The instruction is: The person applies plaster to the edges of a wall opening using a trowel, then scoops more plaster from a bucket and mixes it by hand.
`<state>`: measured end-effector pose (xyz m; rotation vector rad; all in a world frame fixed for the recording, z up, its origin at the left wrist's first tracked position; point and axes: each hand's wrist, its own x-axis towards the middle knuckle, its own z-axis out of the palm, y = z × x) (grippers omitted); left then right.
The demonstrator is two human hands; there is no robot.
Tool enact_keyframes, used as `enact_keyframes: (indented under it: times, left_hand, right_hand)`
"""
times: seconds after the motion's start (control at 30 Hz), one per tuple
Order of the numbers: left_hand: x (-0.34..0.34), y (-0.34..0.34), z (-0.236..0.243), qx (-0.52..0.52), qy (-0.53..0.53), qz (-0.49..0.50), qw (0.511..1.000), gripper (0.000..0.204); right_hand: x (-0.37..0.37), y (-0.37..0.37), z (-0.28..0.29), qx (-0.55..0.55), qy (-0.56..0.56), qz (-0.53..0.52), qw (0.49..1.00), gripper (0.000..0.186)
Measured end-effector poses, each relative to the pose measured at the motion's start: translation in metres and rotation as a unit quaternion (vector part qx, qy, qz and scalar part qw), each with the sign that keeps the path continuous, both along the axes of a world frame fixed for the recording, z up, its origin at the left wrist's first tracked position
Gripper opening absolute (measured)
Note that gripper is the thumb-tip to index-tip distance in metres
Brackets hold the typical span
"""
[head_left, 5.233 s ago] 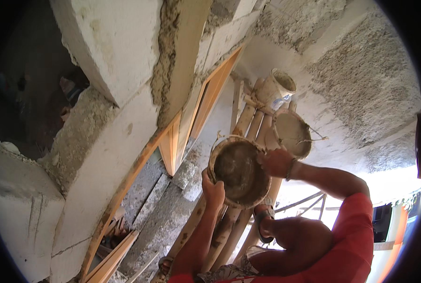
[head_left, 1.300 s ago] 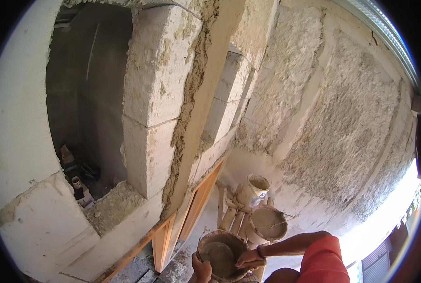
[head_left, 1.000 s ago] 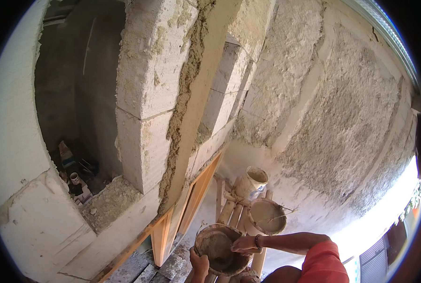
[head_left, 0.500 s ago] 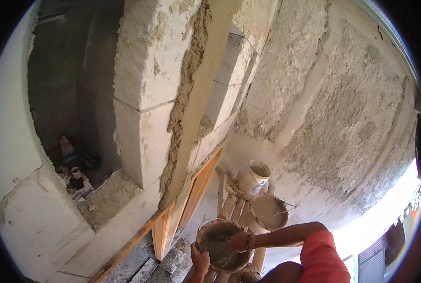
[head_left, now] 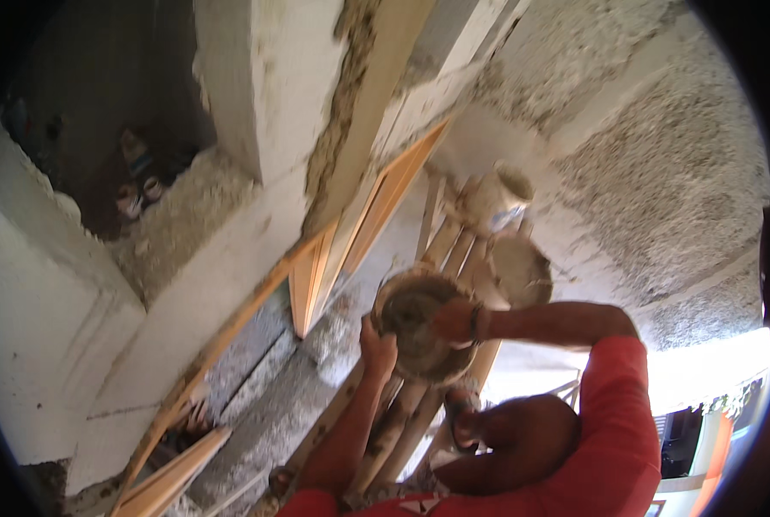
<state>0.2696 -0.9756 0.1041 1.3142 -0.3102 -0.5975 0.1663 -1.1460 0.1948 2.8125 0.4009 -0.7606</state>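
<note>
A round bucket (head_left: 419, 372) with wet grey mortar (head_left: 406, 314) inside stands on the wooden poles in front of me. My left hand (head_left: 379, 346) is closed round its near left rim. Over the mortar, inside the rim, is my right hand (head_left: 452, 322), with a dark band on the wrist. Its fingers look curled; blur hides whatever they may hold. Just beyond, to the right, sits a second bucket (head_left: 523, 271) with a greyish surface in it. Farther back, a pale bucket (head_left: 497, 207) leans or looks tilted.
Wooden poles (head_left: 443, 246) form a platform under the buckets. A pale block wall (head_left: 221, 250) with an opening runs along the left, edged by an orange-brown wooden frame (head_left: 316, 271). Rough plastered wall (head_left: 660, 172) rises at the right. Grey blocks (head_left: 273, 414) lie below.
My view has tilted down and to the left, so the buckets and hands appear higher. My left hand stays on the rim; my right hand remains in the bucket.
</note>
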Motion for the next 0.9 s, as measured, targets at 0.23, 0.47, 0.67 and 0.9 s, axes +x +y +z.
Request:
enact_keyframes:
  times: [0.23, 0.47, 0.67, 0.9]
  left_hand:
    - [-0.014, -0.005, -0.010, 0.011, 0.095, -0.062, 0.993, 0.062]
    - [-0.006, 0.013, -0.011, 0.024, 0.076, -0.045, 0.996, 0.056]
    - [-0.008, 0.009, -0.006, 0.016, 0.090, -0.039, 0.995, 0.052]
    - [-0.016, 0.003, -0.003, 0.007, 0.080, -0.030, 0.996, 0.053]
  right_hand:
    - [-0.010, 0.023, 0.081, -0.034, 0.110, -0.133, 0.984, 0.014]
    - [0.032, 0.004, 0.064, -0.130, 0.029, -0.196, 0.972, 0.016]
    - [0.052, 0.009, 0.018, -0.136, 0.143, -0.155, 0.968, 0.021]
    - [0.053, -0.041, -0.017, -0.096, 0.425, 0.071, 0.897, 0.023]
